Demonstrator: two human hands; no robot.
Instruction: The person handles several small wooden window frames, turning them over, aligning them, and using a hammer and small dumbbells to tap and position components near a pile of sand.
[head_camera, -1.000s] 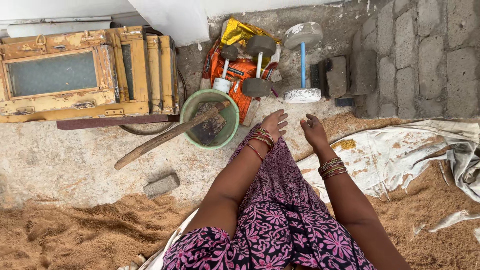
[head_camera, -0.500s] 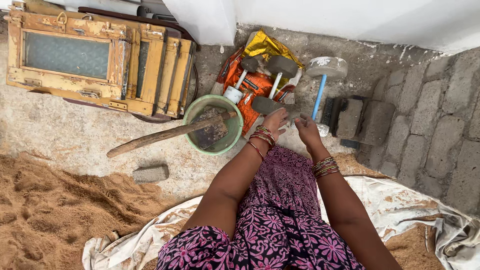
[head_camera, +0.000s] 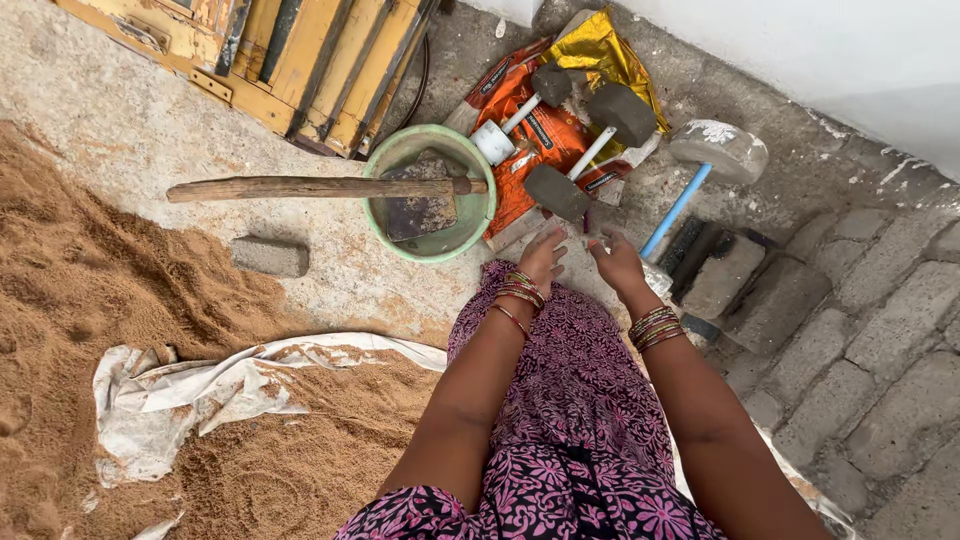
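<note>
My left hand (head_camera: 543, 258) and my right hand (head_camera: 617, 262) reach forward side by side, fingers apart, over the ground in front of my purple flowered dress. Both wrists wear bangles. Just beyond the fingertips lies a grey cement-headed mallet (head_camera: 556, 192) on an orange and gold sack (head_camera: 520, 130), with two more such mallets beside it. A green basin (head_camera: 472, 222) to the left holds a hoe whose long wooden handle (head_camera: 300, 188) sticks out leftward. Neither hand holds anything.
A blue-handled cement dumbbell (head_camera: 715, 152) lies to the right by grey blocks (head_camera: 770, 290). Yellow wooden frames (head_camera: 310, 60) lean at top left. Sand (head_camera: 110, 330) and a white sheet (head_camera: 200, 390) cover the left ground. A small grey block (head_camera: 268, 256) lies near the basin.
The view has swung down and right, bringing the tools closer. Both hands have stretched further forward towards the mallets on the sack.
</note>
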